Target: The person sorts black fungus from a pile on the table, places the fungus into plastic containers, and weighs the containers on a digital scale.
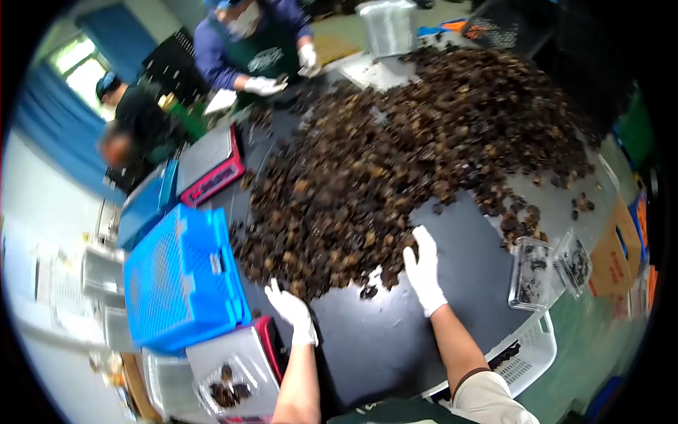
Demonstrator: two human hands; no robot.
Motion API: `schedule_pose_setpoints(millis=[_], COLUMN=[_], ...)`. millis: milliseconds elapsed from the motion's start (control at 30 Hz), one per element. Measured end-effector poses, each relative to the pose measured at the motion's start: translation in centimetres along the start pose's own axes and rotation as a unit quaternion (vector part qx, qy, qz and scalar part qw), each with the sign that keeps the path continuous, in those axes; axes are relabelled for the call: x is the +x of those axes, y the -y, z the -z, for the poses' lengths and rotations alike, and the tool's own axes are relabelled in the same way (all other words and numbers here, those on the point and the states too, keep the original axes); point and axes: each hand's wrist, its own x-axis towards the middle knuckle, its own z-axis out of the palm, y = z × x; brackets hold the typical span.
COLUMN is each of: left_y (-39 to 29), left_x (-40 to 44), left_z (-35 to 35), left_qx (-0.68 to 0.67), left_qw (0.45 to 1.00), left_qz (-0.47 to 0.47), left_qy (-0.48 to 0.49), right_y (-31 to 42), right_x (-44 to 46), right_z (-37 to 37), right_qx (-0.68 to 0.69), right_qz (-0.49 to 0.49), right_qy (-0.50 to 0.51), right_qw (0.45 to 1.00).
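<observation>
White-gloved, the left hand [291,311] and right hand [424,274] are held open, fingers extended, beside brown pieces [353,198] heaped on the dark table [381,339]; light guiding is best applied, without crushing.

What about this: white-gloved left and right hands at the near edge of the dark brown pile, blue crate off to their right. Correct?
Crate side is wrong: the head view shows the blue crate off to their left. The rest holds: white-gloved left hand and right hand at the near edge of the dark brown pile.
</observation>
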Motion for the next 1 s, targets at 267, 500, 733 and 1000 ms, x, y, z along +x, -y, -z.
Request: schedule_pose_setpoints(millis=[267, 500, 733, 1000], left_y=[0.9, 3.0, 1.9, 0.6], left_x=[-0.7, -0.3, -0.6, -0.9], left_z=[0.7, 0.7, 1.1, 2.0], left_qx=[-0.083, -0.109, -0.060, 0.000], left_qw=[0.991, 0.982, 0.980, 0.989], left_qz=[-0.100, -0.152, -0.186, -0.135], left_qy=[0.009, 0.021, 0.026, 0.060], right_y=[0.5, -3.3, -7.6, -13.7], right_x=[0.0, 2.7, 10.3, 14.8], right_z=[0.8, 5.5, 13.7, 11.9], right_qx=[0.118, 0.216, -0.264, -0.117], right_qz=[-0.067, -0.165, -0.180, -0.186], right_qy=[-0.089, -0.279, -0.354, -0.307], right_qw=[0.987, 0.921, 0.879, 0.926])
